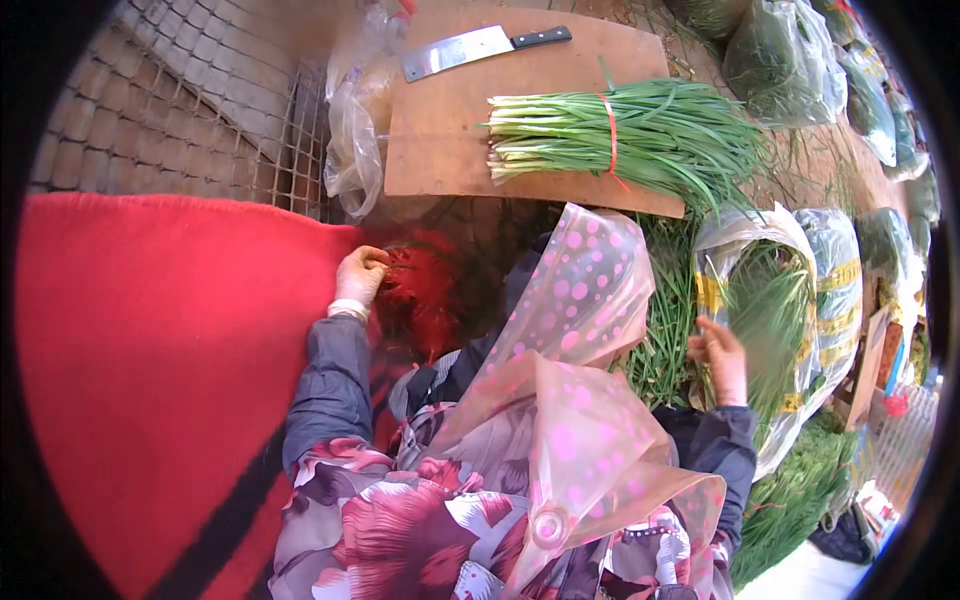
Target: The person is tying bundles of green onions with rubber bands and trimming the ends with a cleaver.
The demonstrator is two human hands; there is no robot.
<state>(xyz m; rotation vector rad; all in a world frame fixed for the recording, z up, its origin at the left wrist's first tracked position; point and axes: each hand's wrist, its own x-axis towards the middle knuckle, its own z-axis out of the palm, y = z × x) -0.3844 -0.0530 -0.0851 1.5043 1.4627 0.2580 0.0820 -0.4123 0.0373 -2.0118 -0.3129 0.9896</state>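
My left hand (360, 276), in a pale thin glove, has thumb and fingers pinched together beside a cluster of red ties (425, 290). Whatever lies between its fingertips is too small to make out. My right hand (718, 358) hangs over the near side of a white plastic bag (738, 228) of loose green chives (768, 300), its fingers loosely bent and apart, with nothing visible in them. On the wooden board (430, 150) lies a bundle of garlic chives (640, 135), bound by a red tie (612, 130). A cleaver (475, 50) with a black handle rests behind it.
Red cloth (160, 350) spreads across the left, below a wire mesh (140, 140). A clear plastic bag (355, 130) hangs at the board's left edge. Pink-dotted plastic (590, 270) covers my lap. More bagged greens (785, 65) line the right, with loose greens (805, 500) lower down.
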